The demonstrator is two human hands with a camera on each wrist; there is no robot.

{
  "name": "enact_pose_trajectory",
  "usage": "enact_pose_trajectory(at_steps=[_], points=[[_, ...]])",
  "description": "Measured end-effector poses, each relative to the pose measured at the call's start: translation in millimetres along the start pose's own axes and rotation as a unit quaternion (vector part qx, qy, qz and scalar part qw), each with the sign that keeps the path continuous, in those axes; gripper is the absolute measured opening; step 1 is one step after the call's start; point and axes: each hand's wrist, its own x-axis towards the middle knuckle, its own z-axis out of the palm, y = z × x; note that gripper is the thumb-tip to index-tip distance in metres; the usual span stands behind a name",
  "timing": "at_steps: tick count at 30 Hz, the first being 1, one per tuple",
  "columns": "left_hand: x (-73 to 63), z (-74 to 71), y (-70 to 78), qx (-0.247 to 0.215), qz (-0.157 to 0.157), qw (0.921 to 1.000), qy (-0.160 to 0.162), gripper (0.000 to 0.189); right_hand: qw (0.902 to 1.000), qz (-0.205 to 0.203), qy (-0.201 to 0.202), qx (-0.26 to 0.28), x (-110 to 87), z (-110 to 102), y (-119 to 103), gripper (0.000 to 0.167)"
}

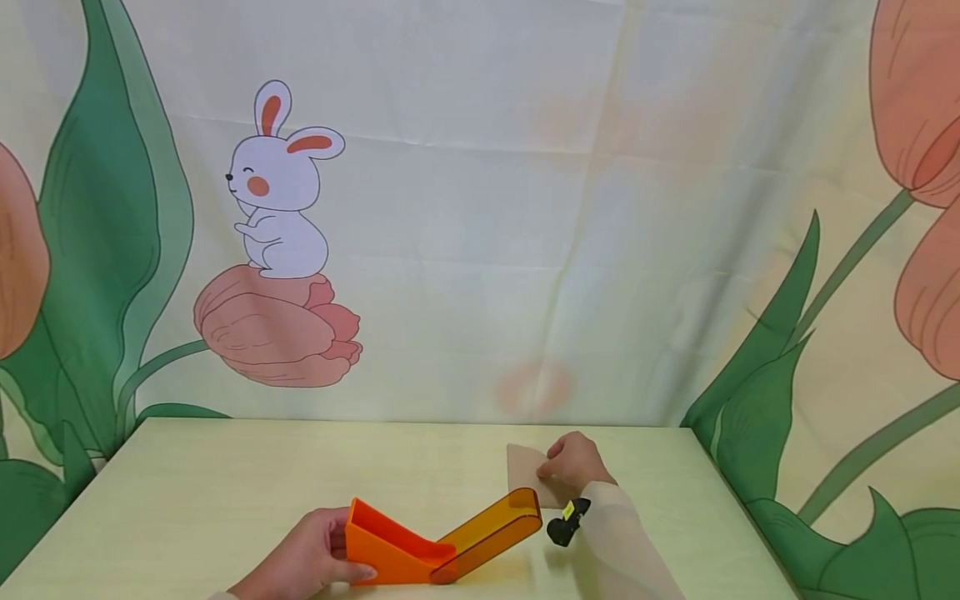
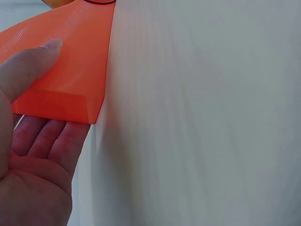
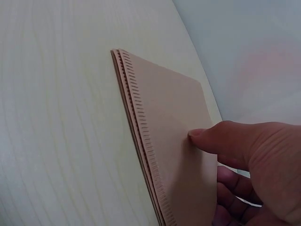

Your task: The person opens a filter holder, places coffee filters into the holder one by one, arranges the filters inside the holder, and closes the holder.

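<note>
An orange plastic case [image 1: 386, 557] with a see-through amber lid [image 1: 491, 533] is near the table's front edge. The lid is swung out to the right and slants upward. My left hand [image 1: 309, 546] grips the case at its left end, thumb [image 2: 35, 63] on the near face and fingers on the far side. Farther back and to the right, my right hand [image 1: 581, 462] pinches a thin stack of brown paper coffee filters [image 3: 164, 113] with a crimped edge. The thumb presses the front sheet; the other fingers are behind the stack, partly hidden.
The pale wood-grain table [image 1: 247, 467] ends at a hanging cloth [image 1: 450, 250] printed with a rabbit and tulips. A black device with a yellow label [image 1: 567, 522] sits at the right wrist, close to the amber lid's tip in the head view.
</note>
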Motion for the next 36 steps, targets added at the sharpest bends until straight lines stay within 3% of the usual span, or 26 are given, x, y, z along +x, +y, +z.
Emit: enact_pose_trajectory(at_steps=[8, 19, 29, 36], points=[[1.0, 1.5, 1.3, 0.001, -0.004, 1.0, 0.004, 0.057, 0.9999, 0.003, 0.0, 0.016, 1.3, 1.2, -0.8, 0.026], [-0.7, 1.5, 1.9, -0.004, -0.004, 1.0, 0.003, 0.057, 0.9993, -0.036, 0.006, -0.011, 6.7, 2.8, 1.9, 0.029], [1.6, 1.0, -1.1, -0.003, -0.005, 1.0, 0.007, 0.058, 0.9999, -0.012, -0.009, -0.004, 5.1, 1.9, -1.0, 0.021], [-0.4, 0.7, 0.6, -0.005, 0.008, 1.0, -0.002, 0.056, 0.9997, -0.016, -0.017, -0.002, 4.3, 1.4, -0.2, 0.017]])
